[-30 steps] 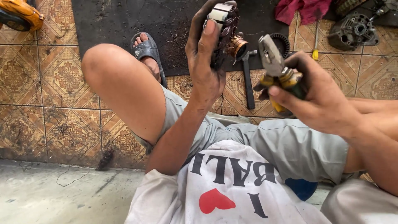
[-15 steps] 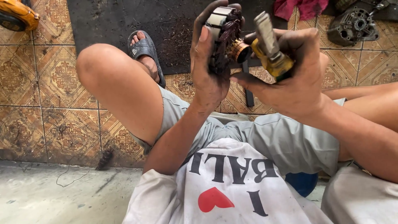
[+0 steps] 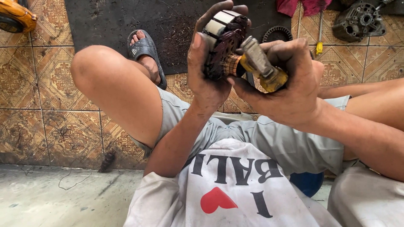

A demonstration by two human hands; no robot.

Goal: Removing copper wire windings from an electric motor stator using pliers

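Both forearms rise from the lap and meet over the black floor mat point(image 3: 126, 25), the landmark here. Left hand point(image 3: 208, 63) is upright, palm toward the body, fingers curled round a motor armature point(image 3: 223, 42); thumb runs up its near side, fingertips hook over the top. Right hand point(image 3: 290, 80) comes in from the right, back of hand up, fist wrapped on yellow-handled pliers point(image 3: 263, 69); the metal nose lies against the armature's copper end, touching or nearly so, can't tell which.

Counts: 2 hands, 1 armature, 1 pliers, 1 mat, 1 sandal seen.

The armature is held in the air just in front of the mat's near edge, w/ dark copper windings and pale steel segments showing between the fingers.

Around: bent bare knee point(image 3: 109, 80) left of the hands, foot in a grey sandal point(image 3: 145, 52) resting on the mat. Grey motor housing point(image 3: 360, 19) right of the mat, top corner. A toothed ring point(image 3: 277, 33) at the mat's right edge, partly hidden by the right hand. Red rag point(image 3: 301, 6) above it. Small yellow-handled screwdriver point(image 3: 320, 40) on the tiles beside it. Yellow tool body point(image 3: 14, 17) far left of the mat.
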